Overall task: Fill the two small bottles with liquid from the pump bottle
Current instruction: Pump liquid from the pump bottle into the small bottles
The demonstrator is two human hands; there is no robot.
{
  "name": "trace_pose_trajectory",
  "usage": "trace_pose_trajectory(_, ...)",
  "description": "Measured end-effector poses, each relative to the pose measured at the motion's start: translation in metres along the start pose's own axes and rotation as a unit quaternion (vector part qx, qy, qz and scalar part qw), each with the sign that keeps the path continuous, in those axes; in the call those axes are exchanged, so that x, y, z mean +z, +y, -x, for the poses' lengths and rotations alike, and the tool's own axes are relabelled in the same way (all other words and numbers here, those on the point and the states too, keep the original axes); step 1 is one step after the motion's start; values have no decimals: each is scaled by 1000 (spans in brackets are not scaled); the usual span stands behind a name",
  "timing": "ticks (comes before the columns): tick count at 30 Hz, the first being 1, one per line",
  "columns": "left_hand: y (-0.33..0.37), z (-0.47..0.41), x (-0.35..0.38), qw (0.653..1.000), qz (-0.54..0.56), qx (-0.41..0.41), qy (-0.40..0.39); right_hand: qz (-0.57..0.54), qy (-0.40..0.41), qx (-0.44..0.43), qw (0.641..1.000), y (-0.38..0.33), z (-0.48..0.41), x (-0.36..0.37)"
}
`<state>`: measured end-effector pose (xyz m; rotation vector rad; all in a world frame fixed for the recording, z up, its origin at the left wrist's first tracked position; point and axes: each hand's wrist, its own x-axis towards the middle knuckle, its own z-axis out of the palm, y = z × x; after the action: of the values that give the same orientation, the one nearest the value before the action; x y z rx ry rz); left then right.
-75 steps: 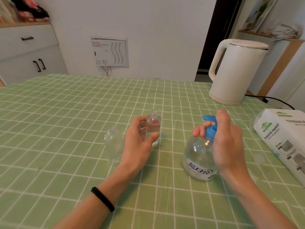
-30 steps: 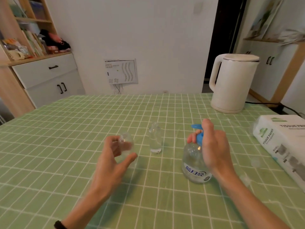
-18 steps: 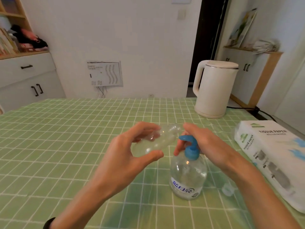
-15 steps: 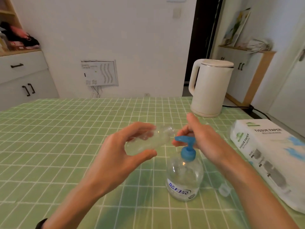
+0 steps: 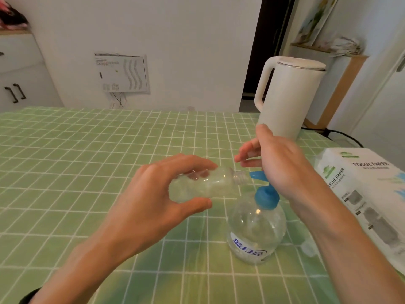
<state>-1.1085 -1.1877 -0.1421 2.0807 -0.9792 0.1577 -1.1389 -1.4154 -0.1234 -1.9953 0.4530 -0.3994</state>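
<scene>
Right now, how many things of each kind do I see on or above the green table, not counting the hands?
small bottle: 1 (held tilted above the table; a second one does not show)
pump bottle: 1
kettle: 1
tissue pack: 1
Total: 4

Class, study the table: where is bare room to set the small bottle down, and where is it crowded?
Free: the tablecloth left of the left hand holding the small bottle, and the far strip left of the kettle. Crowded: the right side, where pump bottle, right hand and tissue paper pack sit close.
</scene>
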Motion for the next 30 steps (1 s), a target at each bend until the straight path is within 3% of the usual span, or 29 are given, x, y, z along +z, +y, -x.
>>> trace_pose_trajectory(12,5,4,3,999,27,4,23,5,-29,37,999,-4,3,-2)
trace_pose_trajectory(22,10,5,12,999,32,5,32,135,-81,59,986,-8,-1,-9)
trace_pose_trajectory(30,2,5,18,998,66,-11,9,139,-99,82,982,-5,7,-1)
